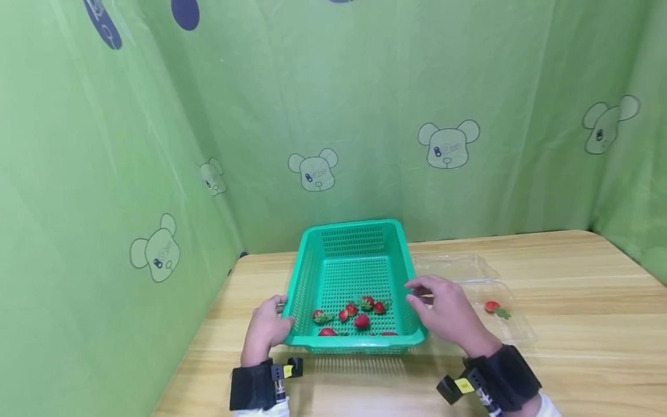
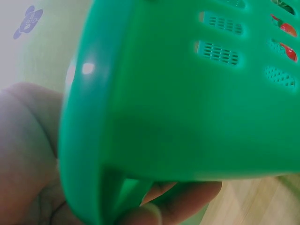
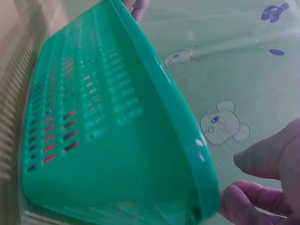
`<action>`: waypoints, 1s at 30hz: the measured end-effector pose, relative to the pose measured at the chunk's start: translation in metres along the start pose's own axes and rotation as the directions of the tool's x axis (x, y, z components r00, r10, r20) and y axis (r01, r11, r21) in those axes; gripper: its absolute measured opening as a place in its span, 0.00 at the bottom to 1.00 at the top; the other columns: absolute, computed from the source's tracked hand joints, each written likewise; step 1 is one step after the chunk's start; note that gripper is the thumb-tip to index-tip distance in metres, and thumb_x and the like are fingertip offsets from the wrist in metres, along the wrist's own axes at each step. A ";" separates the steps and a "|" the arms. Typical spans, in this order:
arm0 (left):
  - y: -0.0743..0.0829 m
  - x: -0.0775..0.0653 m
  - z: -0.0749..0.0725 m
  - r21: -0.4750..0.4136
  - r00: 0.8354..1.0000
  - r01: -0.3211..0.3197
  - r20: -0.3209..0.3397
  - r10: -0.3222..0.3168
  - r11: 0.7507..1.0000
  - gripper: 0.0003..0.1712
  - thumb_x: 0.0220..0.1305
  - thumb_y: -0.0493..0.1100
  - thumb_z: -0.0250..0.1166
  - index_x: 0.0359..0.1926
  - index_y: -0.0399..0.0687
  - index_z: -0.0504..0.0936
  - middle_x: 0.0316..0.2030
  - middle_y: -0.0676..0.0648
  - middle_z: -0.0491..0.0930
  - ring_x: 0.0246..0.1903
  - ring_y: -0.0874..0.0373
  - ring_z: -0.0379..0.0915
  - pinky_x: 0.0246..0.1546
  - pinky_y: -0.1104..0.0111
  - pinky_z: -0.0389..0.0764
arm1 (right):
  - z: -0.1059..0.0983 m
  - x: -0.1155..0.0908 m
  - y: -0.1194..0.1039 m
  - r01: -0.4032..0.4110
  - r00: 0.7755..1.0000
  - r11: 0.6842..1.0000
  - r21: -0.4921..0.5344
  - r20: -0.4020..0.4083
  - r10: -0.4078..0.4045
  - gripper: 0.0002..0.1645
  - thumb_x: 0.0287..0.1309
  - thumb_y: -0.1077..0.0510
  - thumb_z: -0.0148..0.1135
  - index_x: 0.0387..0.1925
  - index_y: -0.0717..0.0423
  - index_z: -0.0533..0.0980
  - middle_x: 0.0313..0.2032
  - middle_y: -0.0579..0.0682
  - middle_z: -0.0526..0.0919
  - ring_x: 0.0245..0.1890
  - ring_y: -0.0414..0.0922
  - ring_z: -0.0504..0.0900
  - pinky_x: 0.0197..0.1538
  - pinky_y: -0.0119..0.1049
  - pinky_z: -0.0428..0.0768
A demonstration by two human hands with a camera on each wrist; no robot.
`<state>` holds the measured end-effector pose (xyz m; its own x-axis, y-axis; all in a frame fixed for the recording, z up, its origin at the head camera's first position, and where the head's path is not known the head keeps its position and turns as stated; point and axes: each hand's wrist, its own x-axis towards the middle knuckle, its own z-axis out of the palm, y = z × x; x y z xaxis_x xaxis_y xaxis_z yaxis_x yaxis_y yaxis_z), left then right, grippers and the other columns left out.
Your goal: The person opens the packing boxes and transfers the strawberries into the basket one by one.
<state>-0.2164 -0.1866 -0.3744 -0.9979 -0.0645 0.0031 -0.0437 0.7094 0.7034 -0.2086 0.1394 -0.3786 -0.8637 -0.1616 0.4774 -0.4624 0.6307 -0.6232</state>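
A green plastic basket (image 1: pixel 354 341) with slotted walls stands on the wooden table, several strawberries (image 1: pixel 362 321) lying mostly toward its near end. At its left near corner, my left hand (image 1: pixel 267 324) grips the rim, thumb by the top edge. In the left wrist view, curled fingers (image 2: pixel 187 201) show below the basket's rim (image 2: pixel 89 117). My right hand (image 1: pixel 445 307) is by the right rim with thumb and fingers apart. The right wrist view has its fingertips (image 3: pixel 234 201) right at the rim's corner and the thumb (image 3: pixel 258 159) away from the plastic.
Right of the basket, a clear plastic box (image 1: pixel 510 289) lies open, with one strawberry (image 1: pixel 491 307) and a green leaf in it. Its transparent lid (image 1: pixel 453 266) extends toward the back. Green curtains (image 1: pixel 365 116) with bear faces hang behind and beside the table (image 1: pixel 573 324).
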 end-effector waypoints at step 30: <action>-0.001 0.001 0.000 -0.004 1.000 -0.005 0.003 0.005 1.000 0.29 0.58 0.34 0.61 0.61 0.33 0.69 0.55 0.31 0.76 0.55 0.36 0.69 0.53 0.45 0.74 | -0.040 -0.005 0.090 -0.423 0.875 0.872 -0.248 0.140 0.464 0.28 0.57 0.56 0.56 0.54 0.72 0.69 0.55 0.81 0.67 0.47 0.72 0.70 0.43 0.62 0.73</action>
<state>-0.2174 -0.1873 -0.3750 -0.9982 -0.0592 0.0044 -0.0388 0.7071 0.7061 -0.2378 0.2273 -0.4120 -0.9981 0.0453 0.0417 0.0119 0.8064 -0.5912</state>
